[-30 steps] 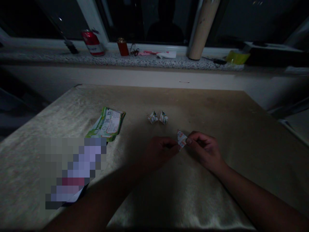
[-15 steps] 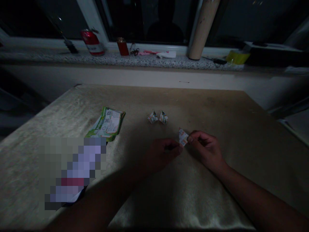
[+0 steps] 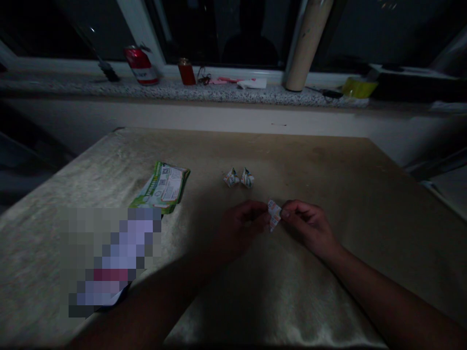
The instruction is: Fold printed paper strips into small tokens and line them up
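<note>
One small white-and-orange printed triangle (image 3: 274, 215), likely paper, right of frame center: left hand (image 3: 245, 222) and right hand (image 3: 311, 221) pinch its opposite edges; folding looks unfinished. Beyond, mid-frame on sheeny beige counter (image 3: 314, 163): two white-and-green pointed folded pieces (image 3: 247, 179), side by side, seemingly done.

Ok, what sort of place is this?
Probably a room in a home, though I can't be sure: a table stands in front of a dark window, and the speckled windowsill holds a red can among other odds and ends.
</note>
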`<state>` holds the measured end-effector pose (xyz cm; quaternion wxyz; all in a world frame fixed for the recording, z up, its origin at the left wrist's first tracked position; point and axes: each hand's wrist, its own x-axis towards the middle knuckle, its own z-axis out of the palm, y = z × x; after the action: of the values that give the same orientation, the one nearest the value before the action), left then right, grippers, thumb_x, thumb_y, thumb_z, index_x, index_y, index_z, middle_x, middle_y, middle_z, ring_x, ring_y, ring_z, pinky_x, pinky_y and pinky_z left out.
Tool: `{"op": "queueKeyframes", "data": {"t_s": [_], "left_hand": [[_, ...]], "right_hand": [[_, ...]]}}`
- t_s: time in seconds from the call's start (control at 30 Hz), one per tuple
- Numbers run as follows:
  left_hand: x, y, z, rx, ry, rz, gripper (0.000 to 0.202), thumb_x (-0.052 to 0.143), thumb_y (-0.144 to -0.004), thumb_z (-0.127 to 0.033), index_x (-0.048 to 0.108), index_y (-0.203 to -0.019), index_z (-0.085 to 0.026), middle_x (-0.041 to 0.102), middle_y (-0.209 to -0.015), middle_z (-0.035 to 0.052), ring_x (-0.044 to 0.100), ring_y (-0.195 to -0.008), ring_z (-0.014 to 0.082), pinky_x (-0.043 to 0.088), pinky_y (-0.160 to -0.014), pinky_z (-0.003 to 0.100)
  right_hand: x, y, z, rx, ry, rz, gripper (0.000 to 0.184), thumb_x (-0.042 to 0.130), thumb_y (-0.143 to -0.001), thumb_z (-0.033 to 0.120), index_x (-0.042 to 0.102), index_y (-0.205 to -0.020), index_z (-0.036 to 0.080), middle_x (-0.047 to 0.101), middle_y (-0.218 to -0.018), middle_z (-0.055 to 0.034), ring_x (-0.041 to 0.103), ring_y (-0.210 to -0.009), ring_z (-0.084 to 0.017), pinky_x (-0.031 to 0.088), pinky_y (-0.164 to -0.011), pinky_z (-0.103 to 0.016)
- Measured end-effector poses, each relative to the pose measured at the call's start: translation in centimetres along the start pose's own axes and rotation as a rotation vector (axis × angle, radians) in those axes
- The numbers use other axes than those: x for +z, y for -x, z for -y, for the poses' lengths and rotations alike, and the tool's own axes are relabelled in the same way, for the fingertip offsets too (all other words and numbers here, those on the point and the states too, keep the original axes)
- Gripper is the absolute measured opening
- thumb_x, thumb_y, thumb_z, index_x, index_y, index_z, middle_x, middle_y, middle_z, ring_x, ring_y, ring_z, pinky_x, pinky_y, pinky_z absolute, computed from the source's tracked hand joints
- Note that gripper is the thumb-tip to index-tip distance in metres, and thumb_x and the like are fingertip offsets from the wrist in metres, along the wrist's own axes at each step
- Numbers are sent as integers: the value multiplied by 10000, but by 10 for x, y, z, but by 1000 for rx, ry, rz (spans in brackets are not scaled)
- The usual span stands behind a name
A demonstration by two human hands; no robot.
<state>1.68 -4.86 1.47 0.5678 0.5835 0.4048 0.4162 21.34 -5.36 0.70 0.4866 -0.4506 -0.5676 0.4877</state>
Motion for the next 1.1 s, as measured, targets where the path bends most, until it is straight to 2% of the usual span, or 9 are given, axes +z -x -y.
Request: {"op": "queueKeyframes", "data": {"t_s": [0.07, 0.17, 0.37, 0.57, 0.73, 0.93, 1.1], "left_hand": [[1, 0, 1, -5, 59, -36, 266, 667, -846, -373, 717, -989, -155, 698, -783, 33, 620, -683, 136, 497, -651, 245], [2, 0, 1, -18, 113, -16, 252, 689, -833, -357, 722, -968, -146, 695, -749, 30, 633, -675, 138, 517, -666, 256], [3, 0, 9, -5, 179, 30, 305, 732, -806, -370, 686, -1006, -144, 720, -846, 55, 671, -721, 155, 549, -714, 286], [2, 1, 11, 0, 159, 77, 309, 733, -827, -363, 676, -1051, -158, 717, -924, 61, 681, -818, 166, 551, -787, 298], [4, 1, 5, -37, 160, 68, 314, 724, -826, -377, 681, -1050, -162, 720, -859, 44, 682, -756, 157, 554, -740, 282], [4, -1, 7, -41, 181, 59, 323, 704, -843, -395, 671, -1052, -151, 725, -833, 46, 688, -719, 156, 554, -701, 273], [3, -2, 8, -24, 203, 98, 296, 695, -853, -387, 679, -1004, -133, 705, -854, 54, 666, -758, 152, 542, -713, 263]], "right_hand": [[1, 0, -2, -9, 21, 20, 291, 713, -844, 463, 704, -754, 186, 653, -660, -12, 557, -591, -136, 431, -554, -252], [3, 1, -3, -51, 110, 31, 265, 674, -886, 433, 714, -798, 186, 683, -706, -22, 600, -647, -152, 471, -619, -270], [6, 2, 2, -185, 348, 106, 277, 552, -968, 353, 694, -795, 190, 669, -760, -36, 620, -720, -166, 477, -656, -273], [5, 2, 2, -176, 351, 129, 268, 537, -975, 330, 679, -793, 192, 662, -740, -26, 611, -684, -151, 464, -633, -263], [4, 2, -1, -180, 358, 59, 183, 595, -941, 339, 690, -872, 199, 665, -753, -28, 603, -686, -159, 465, -624, -270], [2, 0, 5, -247, 358, 153, 163, 607, -931, 310, 673, -849, 186, 623, -781, -41, 591, -727, -171, 459, -667, -296], [2, -1, 6, -263, 360, 169, 107, 664, -885, 292, 669, -863, 188, 568, -752, -18, 561, -702, -161, 448, -646, -287]]}}
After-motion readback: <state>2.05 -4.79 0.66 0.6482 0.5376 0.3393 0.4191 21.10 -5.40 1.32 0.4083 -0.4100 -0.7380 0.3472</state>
